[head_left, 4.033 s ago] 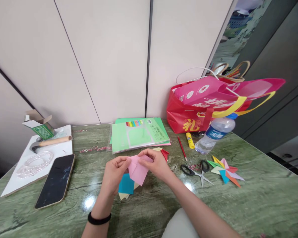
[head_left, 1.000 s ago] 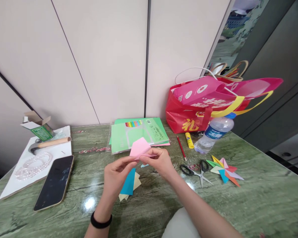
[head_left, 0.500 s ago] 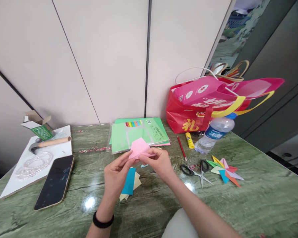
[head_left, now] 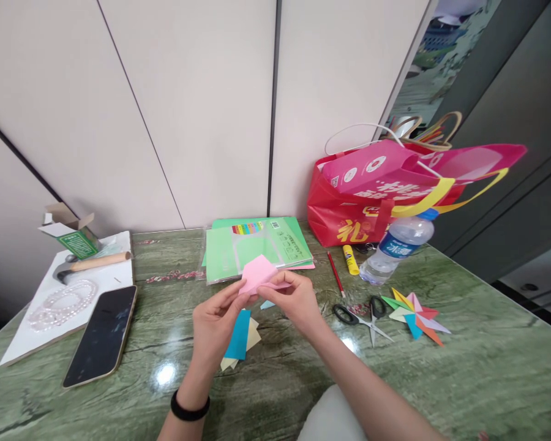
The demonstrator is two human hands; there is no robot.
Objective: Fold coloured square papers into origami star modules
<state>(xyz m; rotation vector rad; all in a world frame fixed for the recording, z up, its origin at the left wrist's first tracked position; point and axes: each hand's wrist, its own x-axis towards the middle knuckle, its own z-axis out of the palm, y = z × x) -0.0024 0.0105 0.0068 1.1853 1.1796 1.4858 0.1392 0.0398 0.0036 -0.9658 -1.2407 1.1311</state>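
A piece of pink paper [head_left: 258,271], partly folded, is held up above the table between both hands. My left hand [head_left: 217,318] pinches its lower left edge between thumb and fingers. Gripping the lower right part, where a narrow flap sticks out, is my right hand [head_left: 294,300]. Beneath my hands lie a blue paper piece [head_left: 239,337] and pale yellow paper pieces [head_left: 253,335]. A small light-blue scrap [head_left: 267,304] shows between the hands. Behind the pink paper rests a clear packet of green paper [head_left: 220,254].
Right of my hands lie scissors [head_left: 371,321], a red pencil [head_left: 335,274], a yellow glue stick [head_left: 350,260], a water bottle [head_left: 397,248], a multicoloured paper star [head_left: 417,315] and a red bag [head_left: 335,211]. On the left are a phone [head_left: 101,337], a hammer [head_left: 98,263], beads [head_left: 64,304] and a green box [head_left: 79,244].
Both hands stay almost in place, still gripping the pink paper. The right-hand flap has shifted very slightly; nothing on the table has moved.
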